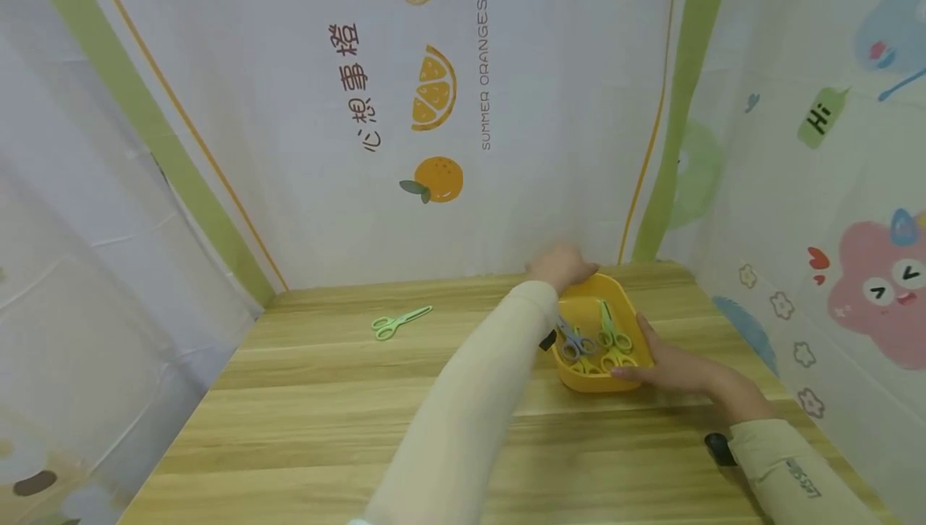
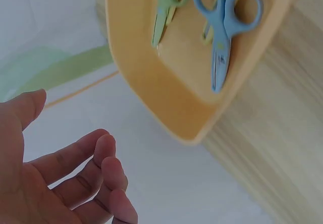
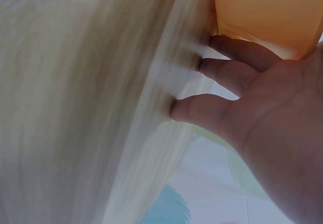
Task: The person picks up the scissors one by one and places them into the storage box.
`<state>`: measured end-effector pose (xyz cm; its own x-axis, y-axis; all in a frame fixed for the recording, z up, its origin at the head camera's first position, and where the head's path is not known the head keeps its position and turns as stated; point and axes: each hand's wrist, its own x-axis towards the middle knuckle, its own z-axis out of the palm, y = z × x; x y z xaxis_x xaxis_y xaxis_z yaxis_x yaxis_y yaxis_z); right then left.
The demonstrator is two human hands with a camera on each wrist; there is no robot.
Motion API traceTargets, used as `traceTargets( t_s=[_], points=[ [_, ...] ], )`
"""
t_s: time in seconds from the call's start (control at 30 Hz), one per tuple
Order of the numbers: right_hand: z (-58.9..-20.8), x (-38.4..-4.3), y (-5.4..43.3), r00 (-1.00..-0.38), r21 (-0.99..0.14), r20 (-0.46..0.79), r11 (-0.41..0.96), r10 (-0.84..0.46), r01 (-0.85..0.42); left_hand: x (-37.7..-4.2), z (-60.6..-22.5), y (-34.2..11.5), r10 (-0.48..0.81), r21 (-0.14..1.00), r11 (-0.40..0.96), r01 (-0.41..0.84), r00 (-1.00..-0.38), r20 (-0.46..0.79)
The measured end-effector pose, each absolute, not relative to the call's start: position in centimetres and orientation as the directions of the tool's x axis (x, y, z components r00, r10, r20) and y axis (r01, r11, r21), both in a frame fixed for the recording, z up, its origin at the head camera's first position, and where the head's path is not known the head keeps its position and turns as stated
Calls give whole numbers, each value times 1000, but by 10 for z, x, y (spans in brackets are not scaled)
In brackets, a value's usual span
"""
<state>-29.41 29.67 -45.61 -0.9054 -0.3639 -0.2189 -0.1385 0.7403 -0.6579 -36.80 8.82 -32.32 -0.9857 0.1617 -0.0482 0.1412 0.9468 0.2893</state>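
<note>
A yellow plastic bin (image 1: 595,383) stands at the back right of the table. Inside lie blue scissors (image 2: 221,30), green scissors (image 2: 161,19) and yellow scissors, partly covered by the others. My right hand (image 1: 680,368) holds the bin's near right corner, thumb at the rim and fingers along the outer side. In the right wrist view, its spread fingertips (image 3: 189,108) meet the table beside the bin. Beyond the far left corner is my left hand (image 1: 560,266), blurred; the left wrist view shows its fingers (image 2: 81,183) loosely bent, holding nothing.
Another pair of green scissors (image 1: 398,321) lies alone on the wood-grain table (image 1: 304,428), left of the bin. A white printed curtain (image 1: 304,211) hangs right behind the table, and another printed sheet (image 1: 767,211) runs along the right side.
</note>
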Motion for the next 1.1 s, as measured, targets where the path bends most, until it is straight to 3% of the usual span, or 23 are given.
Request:
traceTargets(
  t_s=[0.37, 1.1],
  points=[
    [-452, -293, 295, -908, -652, -211, 744, -363, -146, -379, -299, 47, 169, 246, 955, 165, -986, 4],
    [-456, -293, 295, -910, -643, -223, 754, -350, -132, -394, -251, -76, -17, 267, 964, -5, -999, 45]
  ],
)
